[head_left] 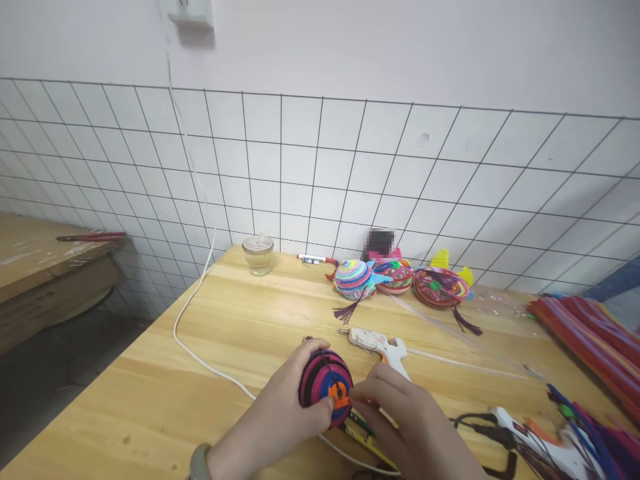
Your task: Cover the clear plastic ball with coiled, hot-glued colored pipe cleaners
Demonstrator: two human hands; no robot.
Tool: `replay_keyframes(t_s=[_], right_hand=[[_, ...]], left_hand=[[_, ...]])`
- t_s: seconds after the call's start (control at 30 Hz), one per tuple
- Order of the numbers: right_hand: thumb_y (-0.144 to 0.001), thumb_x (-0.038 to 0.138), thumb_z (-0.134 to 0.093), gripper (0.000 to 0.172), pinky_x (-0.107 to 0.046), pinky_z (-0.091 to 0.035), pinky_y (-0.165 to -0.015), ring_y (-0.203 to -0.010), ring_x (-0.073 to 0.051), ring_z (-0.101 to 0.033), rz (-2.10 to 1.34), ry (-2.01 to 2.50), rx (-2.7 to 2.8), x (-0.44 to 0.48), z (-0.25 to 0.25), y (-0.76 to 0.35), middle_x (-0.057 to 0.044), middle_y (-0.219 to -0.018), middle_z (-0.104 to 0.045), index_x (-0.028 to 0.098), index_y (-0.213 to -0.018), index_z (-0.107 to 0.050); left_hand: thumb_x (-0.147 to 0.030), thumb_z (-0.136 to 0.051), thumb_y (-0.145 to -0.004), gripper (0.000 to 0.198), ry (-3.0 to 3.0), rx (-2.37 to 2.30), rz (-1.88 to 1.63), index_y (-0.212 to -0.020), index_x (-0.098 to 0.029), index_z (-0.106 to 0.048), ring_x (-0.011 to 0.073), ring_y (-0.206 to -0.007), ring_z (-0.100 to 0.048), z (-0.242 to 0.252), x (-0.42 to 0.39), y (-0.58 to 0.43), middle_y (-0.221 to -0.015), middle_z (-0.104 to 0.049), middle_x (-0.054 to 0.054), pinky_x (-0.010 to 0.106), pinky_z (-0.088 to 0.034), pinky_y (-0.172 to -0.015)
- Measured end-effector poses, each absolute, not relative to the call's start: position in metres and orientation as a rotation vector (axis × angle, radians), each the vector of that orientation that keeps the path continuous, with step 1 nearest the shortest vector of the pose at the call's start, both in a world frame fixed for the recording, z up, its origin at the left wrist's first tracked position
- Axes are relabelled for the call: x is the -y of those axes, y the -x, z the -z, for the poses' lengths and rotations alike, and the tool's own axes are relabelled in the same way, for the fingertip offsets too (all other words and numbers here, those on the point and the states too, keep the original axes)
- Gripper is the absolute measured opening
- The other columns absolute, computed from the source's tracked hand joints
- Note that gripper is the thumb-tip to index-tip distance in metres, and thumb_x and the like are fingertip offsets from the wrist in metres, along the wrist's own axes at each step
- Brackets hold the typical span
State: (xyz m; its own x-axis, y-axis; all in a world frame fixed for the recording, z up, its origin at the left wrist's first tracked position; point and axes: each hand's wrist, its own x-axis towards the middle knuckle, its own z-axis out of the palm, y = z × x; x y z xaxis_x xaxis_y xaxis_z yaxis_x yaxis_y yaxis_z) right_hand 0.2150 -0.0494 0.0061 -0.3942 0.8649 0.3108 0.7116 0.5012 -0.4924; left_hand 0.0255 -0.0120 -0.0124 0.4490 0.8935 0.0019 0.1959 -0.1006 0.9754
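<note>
My left hand (287, 407) is wrapped round a ball (315, 383) with pink, black and blue stripes, held above the wooden table. Its thumb presses beside a small orange piece (339, 393) with a dark centre, set on the ball's blue patch. My right hand (410, 413) has its thumb and forefinger pinched at the right edge of that orange piece. A dark cord runs over the top of the ball. Just beyond my hands lies a white glue gun (370, 339), its nozzle pointing left.
Several colourful striped stuffed pieces (354, 279) with tassels stand near the tiled wall. A lidded glass cup (258, 257) and a marker (315, 259) are at the back. A white cable (187, 357) crosses the table (150, 393). Striped cloth (585, 347) and a second white tool (540, 440) lie right.
</note>
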Motion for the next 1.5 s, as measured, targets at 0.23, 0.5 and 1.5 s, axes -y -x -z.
replay_keyframes(t_s=[0.23,0.5,1.5], right_hand=[[-0.097,0.022,-0.034,0.031,-0.020,-0.043,-0.056,-0.062,-0.011,-0.057,-0.317,1.231,2.434,0.049,-0.015,-0.216,-0.002,-0.074,-0.057,0.020,-0.084,-0.062],[-0.092,0.015,-0.039,0.025,-0.021,-0.044,-0.056,-0.063,-0.013,-0.059,-0.315,1.283,2.515,0.051,-0.018,-0.215,-0.002,-0.074,-0.059,0.019,-0.080,-0.061],[-0.086,0.012,-0.047,0.016,-0.029,-0.046,-0.071,-0.080,-0.017,-0.060,-0.680,1.472,2.104,0.052,-0.007,-0.212,-0.002,-0.089,-0.061,0.023,-0.082,-0.058]], left_hand=[[-0.019,-0.065,-0.068,0.063,-1.636,-1.067,-0.684,-0.124,-0.030,-0.040,0.0232,-0.100,-0.058,0.017,0.016,-0.024,-0.113,-0.060,0.004,0.037,-0.046,-0.089],[-0.022,-0.068,-0.065,0.052,-1.645,-0.974,-0.630,-0.113,-0.023,-0.048,0.0191,-0.081,-0.060,0.013,0.016,-0.021,-0.096,-0.064,0.003,0.029,-0.049,-0.072],[-0.039,-0.068,-0.073,0.039,-1.549,-0.924,-0.788,-0.105,-0.019,-0.056,0.0239,-0.094,-0.059,0.012,0.011,-0.024,-0.102,-0.064,0.006,0.034,-0.046,-0.081]])
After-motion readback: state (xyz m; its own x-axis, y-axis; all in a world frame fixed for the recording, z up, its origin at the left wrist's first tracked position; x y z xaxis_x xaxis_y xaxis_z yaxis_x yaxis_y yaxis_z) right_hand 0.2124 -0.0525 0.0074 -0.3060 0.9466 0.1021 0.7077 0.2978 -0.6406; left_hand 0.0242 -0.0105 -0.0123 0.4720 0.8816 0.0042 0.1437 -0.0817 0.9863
